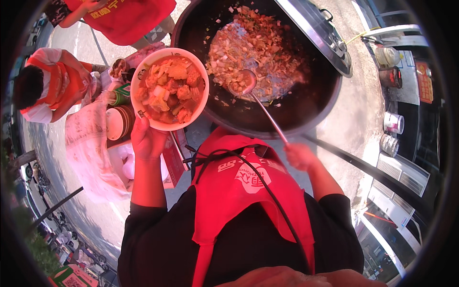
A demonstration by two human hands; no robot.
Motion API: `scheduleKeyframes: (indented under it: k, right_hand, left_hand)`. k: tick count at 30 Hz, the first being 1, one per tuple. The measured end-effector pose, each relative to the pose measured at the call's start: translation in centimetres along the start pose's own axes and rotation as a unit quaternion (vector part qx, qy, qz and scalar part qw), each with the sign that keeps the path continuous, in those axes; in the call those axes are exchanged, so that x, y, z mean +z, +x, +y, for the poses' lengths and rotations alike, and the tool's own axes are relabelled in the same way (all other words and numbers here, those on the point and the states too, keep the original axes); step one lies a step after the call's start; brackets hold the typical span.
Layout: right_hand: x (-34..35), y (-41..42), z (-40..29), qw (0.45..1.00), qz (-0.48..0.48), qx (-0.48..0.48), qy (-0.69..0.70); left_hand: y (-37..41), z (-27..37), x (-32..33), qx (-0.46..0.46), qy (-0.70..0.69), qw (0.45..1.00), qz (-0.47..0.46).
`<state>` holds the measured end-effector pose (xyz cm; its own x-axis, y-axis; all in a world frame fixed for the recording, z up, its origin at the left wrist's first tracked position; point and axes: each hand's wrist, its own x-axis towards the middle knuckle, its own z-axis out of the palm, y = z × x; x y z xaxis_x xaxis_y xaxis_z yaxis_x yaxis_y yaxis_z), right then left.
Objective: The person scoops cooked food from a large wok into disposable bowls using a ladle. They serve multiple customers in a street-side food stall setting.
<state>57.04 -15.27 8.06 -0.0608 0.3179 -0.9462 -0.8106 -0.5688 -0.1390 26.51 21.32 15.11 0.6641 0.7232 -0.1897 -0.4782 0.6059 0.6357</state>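
My left hand (pixel 147 140) holds up a paper bowl (pixel 135 89) from below, its thumb at the rim. Chunky stew (pixel 168 91) in reddish broth fills it. The bowl is left of a large dark wok (pixel 315 107) and overlaps its edge in view. My right hand (pixel 300 156), slightly blurred, grips the handle end of a long metal ladle (pixel 267 113). The ladle's head lies in the wok among chopped vegetables and broth (pixel 258 53), with some food in it.
A metal lid (pixel 315 32) leans over the wok's upper right. Stacked paper bowls (pixel 118 123) stand on a covered table (pixel 86 150) at left, near a person in an orange vest (pixel 62 84). Another person in red (pixel 122 18) stands behind. A dark pole (pixel 358 163) runs out from the wok's right.
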Motion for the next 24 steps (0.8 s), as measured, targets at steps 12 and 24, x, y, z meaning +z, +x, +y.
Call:
scheduleKeyframes:
  k: [12, 24]
  right_hand:
    - [5.5, 4.6, 2.6, 0.936, 0.058, -0.114, -0.327]
    - [6.3, 4.3, 3.0, 0.815, 0.149, -0.197, -0.524]
  left_hand:
    - [-1.0, 2.3, -2.6, 0.005, 0.005, 1.0, 0.009]
    - [-1.8, 2.1, -3.7, 0.01, -0.016, 0.999, 0.026]
